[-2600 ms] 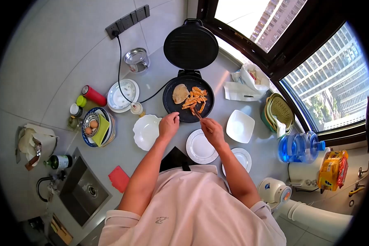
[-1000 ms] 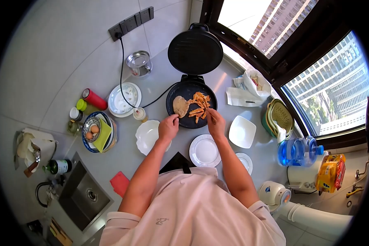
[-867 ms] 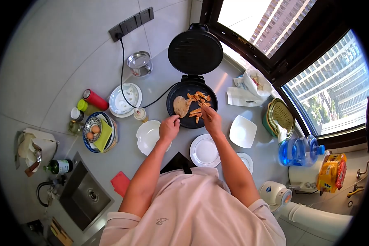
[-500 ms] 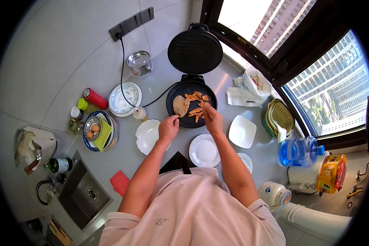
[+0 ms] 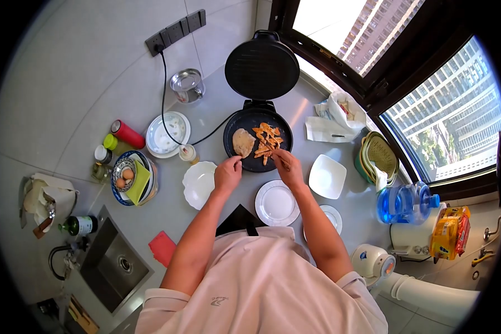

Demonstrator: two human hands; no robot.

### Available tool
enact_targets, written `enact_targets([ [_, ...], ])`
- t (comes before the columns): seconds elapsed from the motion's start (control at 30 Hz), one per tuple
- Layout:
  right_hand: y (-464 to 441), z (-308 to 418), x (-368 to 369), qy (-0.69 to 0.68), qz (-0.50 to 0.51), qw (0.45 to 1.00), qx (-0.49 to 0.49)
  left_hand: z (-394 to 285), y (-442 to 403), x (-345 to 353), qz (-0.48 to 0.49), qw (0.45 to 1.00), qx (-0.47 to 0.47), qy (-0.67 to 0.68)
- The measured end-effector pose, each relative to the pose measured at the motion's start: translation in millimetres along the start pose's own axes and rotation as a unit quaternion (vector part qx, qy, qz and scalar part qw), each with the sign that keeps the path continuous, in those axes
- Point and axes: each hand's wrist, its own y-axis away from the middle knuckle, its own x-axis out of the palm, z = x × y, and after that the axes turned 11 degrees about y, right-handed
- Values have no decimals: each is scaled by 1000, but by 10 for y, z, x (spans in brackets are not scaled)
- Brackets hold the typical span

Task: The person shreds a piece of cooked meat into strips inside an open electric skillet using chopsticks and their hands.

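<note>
A round black electric pan [image 5: 249, 162] stands with its lid [image 5: 262, 68] raised behind it. On its left side lies a pale, flat piece of meat [image 5: 243, 143]; orange strips of food [image 5: 268, 137] are spread on the right. My right hand [image 5: 288, 168] is closed around thin dark chopsticks [image 5: 274, 152], whose tips are among the strips. My left hand [image 5: 228, 173] is closed at the pan's front left rim, thumb and fingertips together; what they hold, if anything, is too small to tell.
A scalloped bowl [image 5: 199, 185], a white plate [image 5: 276, 202] and a square bowl [image 5: 327, 177] stand before the pan. Left are a patterned plate [image 5: 168, 134], a small jar [image 5: 188, 153] and a bowl with eggs [image 5: 125, 173]. A power cord [image 5: 210, 130] runs from the pan to the wall.
The chopsticks in my right hand have moved among the strips, which are now gathered closer together. My left hand has stayed by the rim. The whole view has shifted slightly.
</note>
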Motion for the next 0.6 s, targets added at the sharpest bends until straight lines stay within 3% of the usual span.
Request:
enact_targets([
  [0.13,58,-8,1,-50,-39,998,22,14,25,14,5,1000,14,1],
  [0.23,190,1,-56,8,-106,988,113,4,33,23,-1,1000,15,2],
  [0.6,93,-80,-28,-21,-76,994,78,-46,40,72,2,1000,23,-3],
])
